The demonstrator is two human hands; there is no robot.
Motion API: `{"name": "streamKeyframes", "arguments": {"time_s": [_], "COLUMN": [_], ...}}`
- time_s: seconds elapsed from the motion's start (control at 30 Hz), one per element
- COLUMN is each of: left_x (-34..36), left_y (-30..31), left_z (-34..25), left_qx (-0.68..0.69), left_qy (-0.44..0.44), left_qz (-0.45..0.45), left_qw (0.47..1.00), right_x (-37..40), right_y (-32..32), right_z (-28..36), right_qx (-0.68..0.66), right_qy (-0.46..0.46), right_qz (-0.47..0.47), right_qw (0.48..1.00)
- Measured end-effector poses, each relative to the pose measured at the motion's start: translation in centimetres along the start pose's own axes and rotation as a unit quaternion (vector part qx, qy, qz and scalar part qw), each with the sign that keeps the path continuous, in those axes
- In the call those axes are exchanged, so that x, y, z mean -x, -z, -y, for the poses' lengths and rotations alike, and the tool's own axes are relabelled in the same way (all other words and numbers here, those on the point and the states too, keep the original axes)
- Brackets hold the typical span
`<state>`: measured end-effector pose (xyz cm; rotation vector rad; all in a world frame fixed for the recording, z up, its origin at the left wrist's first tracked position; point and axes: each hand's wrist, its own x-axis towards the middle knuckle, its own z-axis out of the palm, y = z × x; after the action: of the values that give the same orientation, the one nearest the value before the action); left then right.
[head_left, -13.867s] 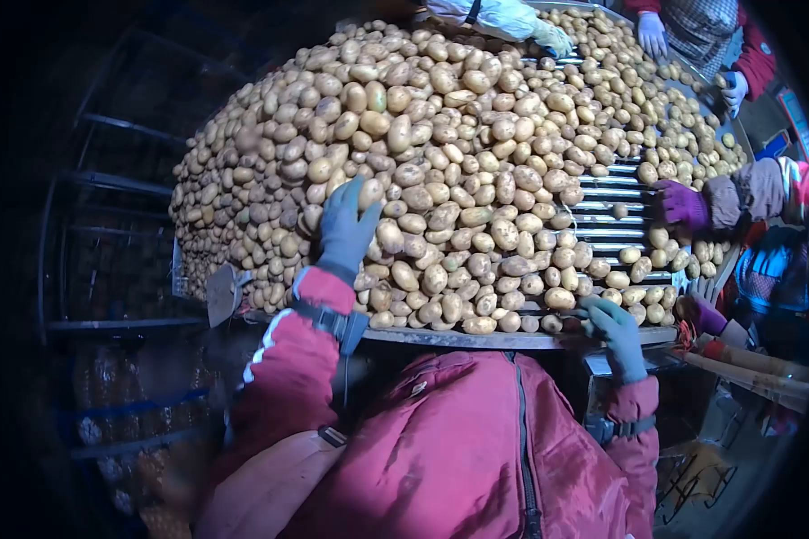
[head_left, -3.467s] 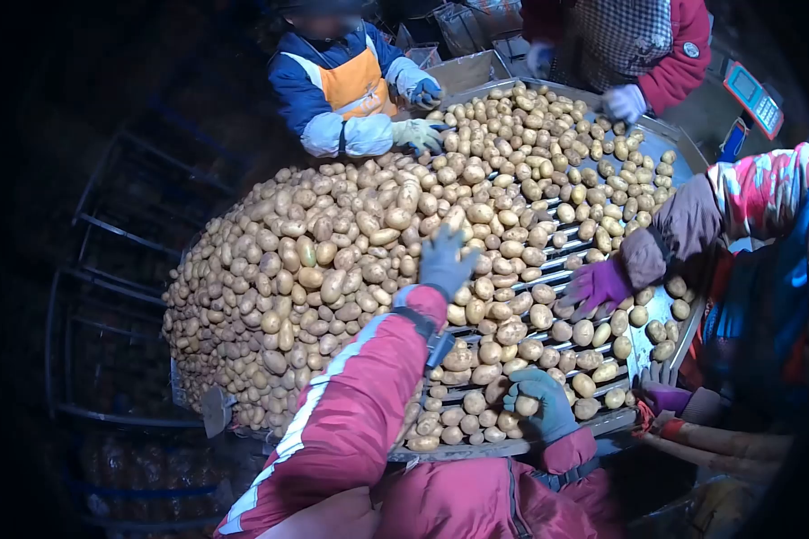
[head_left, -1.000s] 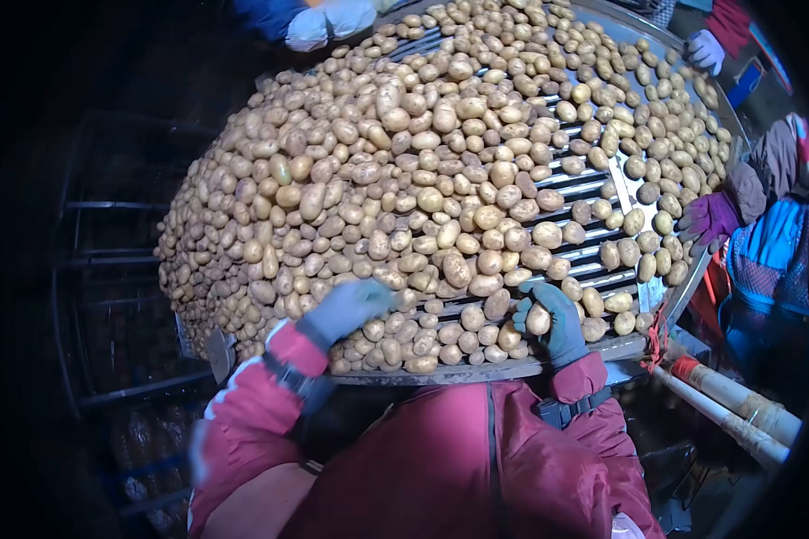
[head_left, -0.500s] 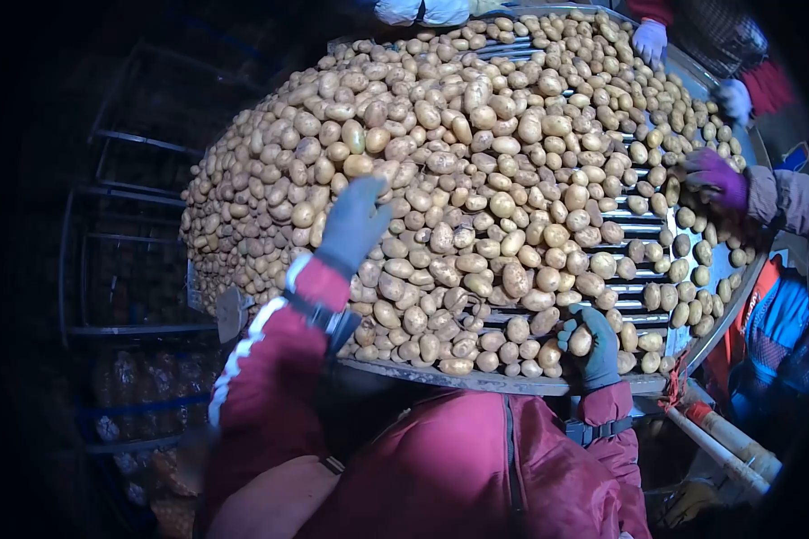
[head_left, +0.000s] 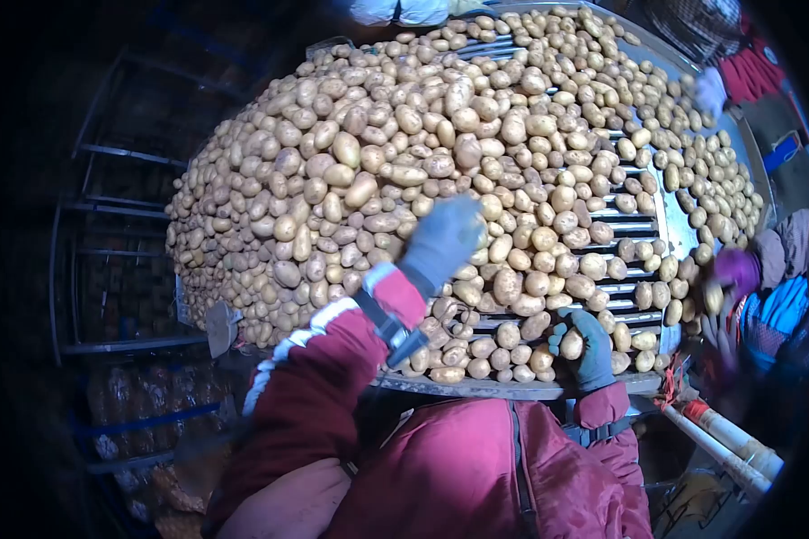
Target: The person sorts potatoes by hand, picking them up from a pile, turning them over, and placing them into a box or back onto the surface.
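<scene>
Right hand (head_left: 586, 352), lower right, closed around 1 potato (head_left: 571, 344). Left hand (head_left: 442, 238), centre frame, blurred; grip cannot be told. It rests over the potato heap (head_left: 333, 171), whose bulk lies upper left.

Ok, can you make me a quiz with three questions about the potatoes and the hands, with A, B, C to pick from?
1. Where is the right hand?
A. on top of the big heap
B. at the near edge of the table
C. under the table

2. What colour is the wearer's jacket?
A. red
B. green
C. yellow

3. What is the right hand doing?
A. lying flat and empty
B. holding a knife
C. holding one potato

Answers:
1 B, the gloved hand sits just above the table's near rim.
2 A, the jacket shows dark red all over.
3 C, its fingers curl round a single potato.
</scene>
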<state>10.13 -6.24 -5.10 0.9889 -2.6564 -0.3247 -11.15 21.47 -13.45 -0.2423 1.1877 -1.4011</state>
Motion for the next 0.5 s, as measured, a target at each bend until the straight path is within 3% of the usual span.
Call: {"name": "streamKeyframes", "arguments": {"time_s": [0.03, 0.07, 0.1, 0.17, 0.23, 0.3, 0.33, 0.37, 0.4, 0.43, 0.5], "left_x": [-2.9, -3.8, -5.0, -6.5, -7.8, -8.0, -7.6, -6.3, -6.6, -7.1, -4.9], "left_y": [0.9, -0.2, 0.0, -0.5, -3.0, -3.0, -3.4, -3.4, -0.3, 3.6, 4.2], "left_z": [0.5, 4.4, 6.3, 9.2, 12.1, 13.5, 13.9, 13.5, 7.5, 0.8, -3.5], "left_qx": [-0.212, -0.191, -0.252, -0.185, -0.223, -0.219, -0.222, -0.066, 0.109, 0.267, 0.336], "left_qy": [0.027, -0.066, -0.036, -0.013, 0.011, -0.019, -0.04, -0.075, 0.13, 0.326, 0.342], "left_qz": [0.064, -0.108, -0.099, -0.07, 0.018, 0.05, 0.076, -0.054, 0.031, 0.112, 0.113], "left_qw": [0.975, 0.973, 0.962, 0.98, 0.975, 0.974, 0.971, 0.994, 0.985, 0.9, 0.87], "right_x": [-0.1, -0.3, 0.6, 1.0, 1.3, 1.0, 0.8, 1.4, 1.3, 0.8, 1.2], "right_y": [0.5, 0.7, -1.1, -1.5, -2.6, -1.1, -0.7, -1.4, -1.2, -1.1, -2.7], "right_z": [-0.7, -1.0, 1.7, 2.6, 4.0, 2.3, 1.7, 2.3, 2.5, 2.5, 3.5], "right_qx": [0.096, 0.085, -0.082, -0.058, -0.035, 0.087, 0.024, 0.012, -0.055, -0.124, -0.226], "right_qy": [0.053, 0.046, -0.056, -0.046, -0.045, 0.049, -0.003, 0.016, -0.032, -0.076, -0.137], "right_qz": [0.011, 0.005, -0.001, 0.021, 0.017, 0.065, 0.046, 0.029, 0.03, 0.036, 0.059], "right_qw": [0.994, 0.995, 0.995, 0.997, 0.998, 0.993, 0.999, 0.999, 0.998, 0.989, 0.963]}}
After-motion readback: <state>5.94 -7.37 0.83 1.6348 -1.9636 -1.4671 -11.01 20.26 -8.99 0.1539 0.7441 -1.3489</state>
